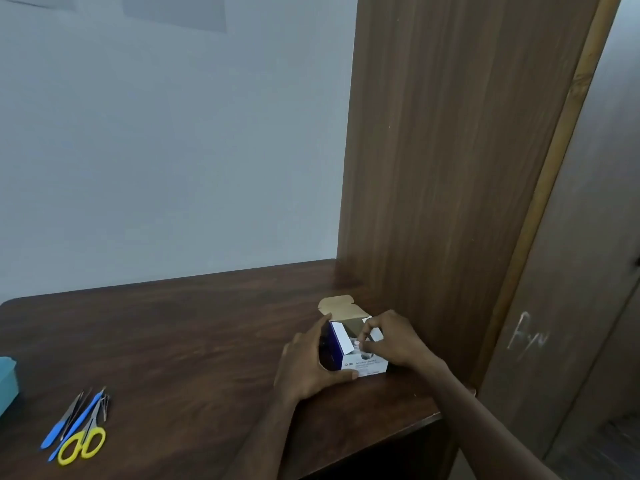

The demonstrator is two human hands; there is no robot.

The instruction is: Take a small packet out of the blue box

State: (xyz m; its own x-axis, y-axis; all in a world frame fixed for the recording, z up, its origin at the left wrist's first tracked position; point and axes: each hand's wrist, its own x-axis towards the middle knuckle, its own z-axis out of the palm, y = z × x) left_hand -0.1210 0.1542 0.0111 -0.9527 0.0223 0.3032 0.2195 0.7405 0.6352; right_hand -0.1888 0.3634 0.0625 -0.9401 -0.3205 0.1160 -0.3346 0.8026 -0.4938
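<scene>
Small white-and-blue box [360,355] on dark wooden worktop [194,327], right of centre, close to tall wooden panel [450,168]; top flap folded back, box open. Left hand [308,362] grips box's left side, thumb along near bottom edge. Right hand [391,339] at box opening, fingertips pinching small white item [360,344], too blurred to identify. Near left: yellow-handled scissors [83,441], blue-handled tools [69,424]. Teal object [7,382] at left edge.

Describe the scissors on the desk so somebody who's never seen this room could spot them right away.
Start at the dark wooden desk and go to its near left corner, far from the box the hands hold. A small cluster of slim tools lies there by a teal object at the edge. The scissors are the only piece with two yellow finger loops; the neighbours have straight blue or dark handles.
</scene>
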